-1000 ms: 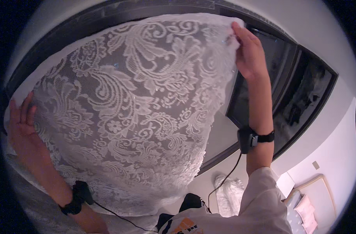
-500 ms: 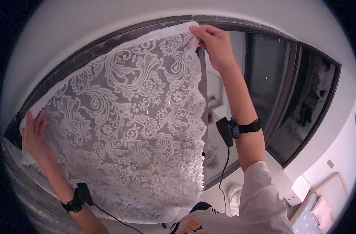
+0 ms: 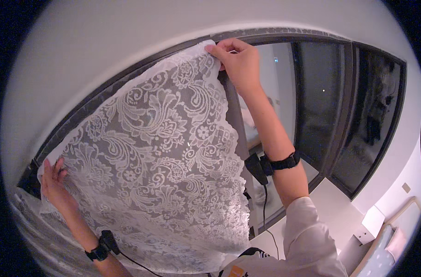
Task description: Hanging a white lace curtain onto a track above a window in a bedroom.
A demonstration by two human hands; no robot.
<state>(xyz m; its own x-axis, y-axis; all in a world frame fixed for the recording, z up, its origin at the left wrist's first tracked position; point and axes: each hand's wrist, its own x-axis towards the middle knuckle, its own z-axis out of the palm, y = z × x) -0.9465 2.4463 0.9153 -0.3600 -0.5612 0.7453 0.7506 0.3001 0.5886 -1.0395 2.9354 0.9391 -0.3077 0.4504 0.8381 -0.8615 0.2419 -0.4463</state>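
Observation:
A white lace curtain [image 3: 141, 134] with floral scrolls hangs spread between my two hands, its plain top hem along the dark window frame [image 3: 95, 92]. High up, my right hand [image 3: 235, 60] pinches the curtain's upper right corner between thumb and fingers, close against the frame's top bar. Lower on the left, my left hand [image 3: 56, 182] grips the other end of the hem, some fingers partly behind the cloth. The scalloped right edge falls loosely, and the lower part bunches in folds near my body. Each wrist wears a black strap with a small cabled device.
Dark window panes [image 3: 319, 101] stand to the right, beside a pale sill [image 3: 332, 203]. Further right are a small white cabinet [image 3: 371, 224] and a bed with a pink pillow [image 3: 397, 244]. Grey sheer fabric [image 3: 39, 231] hangs at lower left. Cables trail from both wrist devices.
The view has shifted, so the window and room sit lower in it. My right hand appears further left and slightly lower, still pinching the corner; my left keeps its hold.

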